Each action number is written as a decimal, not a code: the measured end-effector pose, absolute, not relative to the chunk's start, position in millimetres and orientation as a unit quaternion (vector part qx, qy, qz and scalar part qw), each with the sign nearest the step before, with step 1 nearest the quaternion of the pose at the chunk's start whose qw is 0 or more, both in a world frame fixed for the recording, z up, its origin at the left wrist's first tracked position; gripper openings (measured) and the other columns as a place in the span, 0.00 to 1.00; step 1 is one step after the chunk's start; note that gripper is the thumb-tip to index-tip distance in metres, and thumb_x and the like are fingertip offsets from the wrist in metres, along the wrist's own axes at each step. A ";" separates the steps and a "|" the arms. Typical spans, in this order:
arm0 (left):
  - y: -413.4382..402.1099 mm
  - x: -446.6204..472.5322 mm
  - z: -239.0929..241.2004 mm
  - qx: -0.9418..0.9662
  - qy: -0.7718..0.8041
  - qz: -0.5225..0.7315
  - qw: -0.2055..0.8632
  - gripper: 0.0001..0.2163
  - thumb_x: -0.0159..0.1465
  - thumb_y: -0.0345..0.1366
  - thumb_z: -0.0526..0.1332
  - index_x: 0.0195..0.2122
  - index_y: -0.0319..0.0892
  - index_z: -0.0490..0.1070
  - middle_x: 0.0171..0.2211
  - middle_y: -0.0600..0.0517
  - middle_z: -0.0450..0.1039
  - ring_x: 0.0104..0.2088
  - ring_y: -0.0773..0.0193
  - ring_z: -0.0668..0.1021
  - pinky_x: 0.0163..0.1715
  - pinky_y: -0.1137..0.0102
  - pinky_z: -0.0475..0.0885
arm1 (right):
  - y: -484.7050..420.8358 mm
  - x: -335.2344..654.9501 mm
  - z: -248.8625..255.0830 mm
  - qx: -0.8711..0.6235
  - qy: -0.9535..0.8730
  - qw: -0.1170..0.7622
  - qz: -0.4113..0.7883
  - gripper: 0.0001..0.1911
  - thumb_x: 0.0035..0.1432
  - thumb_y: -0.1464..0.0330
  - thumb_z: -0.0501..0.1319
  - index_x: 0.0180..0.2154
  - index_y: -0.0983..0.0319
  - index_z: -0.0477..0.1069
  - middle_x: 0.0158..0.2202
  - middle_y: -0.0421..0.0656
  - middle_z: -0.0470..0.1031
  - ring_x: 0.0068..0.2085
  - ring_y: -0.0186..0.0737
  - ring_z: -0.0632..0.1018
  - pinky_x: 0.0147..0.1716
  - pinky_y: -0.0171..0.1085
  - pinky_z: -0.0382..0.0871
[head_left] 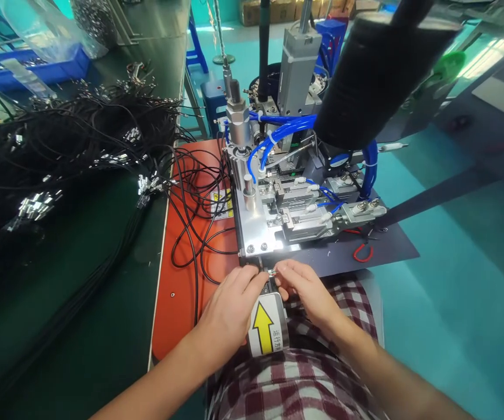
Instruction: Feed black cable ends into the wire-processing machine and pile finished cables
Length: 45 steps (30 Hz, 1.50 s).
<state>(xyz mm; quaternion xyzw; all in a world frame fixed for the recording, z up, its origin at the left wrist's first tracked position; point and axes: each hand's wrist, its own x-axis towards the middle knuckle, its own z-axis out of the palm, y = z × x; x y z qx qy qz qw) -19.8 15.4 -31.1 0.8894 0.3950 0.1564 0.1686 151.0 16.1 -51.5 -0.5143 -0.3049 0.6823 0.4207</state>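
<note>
A small silvery metal connector [272, 272] sits between my two hands at the front edge of the machine. My right hand [303, 287] pinches at its right side with thumb and forefinger. From the left, my left hand [234, 300] lies with fingers curled close by the connector, and what its fingertips hold is hidden. Just below is a machine part with a white label and a yellow arrow [263, 329], partly covered by my left hand. Loops of black cable [199, 233] lie on the orange board [164, 326] left of my left hand.
The metal machine [256, 224] with blue air tubes [296, 123] stands ahead. A thick black cylinder [378, 81] hangs over its right side. Red-handled pliers [363, 252] lie at right. Bundled black cables with silvery ends [35, 207] cover the left table, a blue bin [59, 69] behind.
</note>
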 end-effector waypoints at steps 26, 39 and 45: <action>-6.3 -50.9 -21.1 0.865 0.460 0.177 0.095 0.20 0.64 0.22 0.45 0.55 0.40 0.63 0.49 0.44 0.68 0.48 0.58 0.70 0.46 0.65 0.71 | 20.3 147.7 -67.1 -0.495 -0.258 0.429 0.710 0.18 0.47 0.57 0.66 0.23 0.63 0.63 0.22 0.34 0.62 0.20 0.26 0.58 0.22 0.32 0.50; -23.8 -64.3 -50.2 0.871 0.477 0.111 -0.048 0.26 0.60 0.20 0.46 0.60 0.38 0.57 0.55 0.44 0.67 0.53 0.53 0.68 0.50 0.61 0.64 | 19.7 145.6 -63.1 -0.506 -0.317 0.444 0.668 0.20 0.48 0.53 0.64 0.21 0.61 0.64 0.20 0.34 0.63 0.20 0.29 0.62 0.23 0.34 0.55; -25.4 -62.2 -53.4 0.865 0.490 0.104 -0.041 0.28 0.59 0.19 0.46 0.61 0.38 0.55 0.55 0.44 0.67 0.53 0.52 0.68 0.50 0.59 0.65 | 20.9 151.8 -73.1 -0.506 -0.328 0.433 0.670 0.19 0.53 0.53 0.62 0.24 0.61 0.65 0.22 0.36 0.67 0.21 0.31 0.63 0.26 0.35 0.56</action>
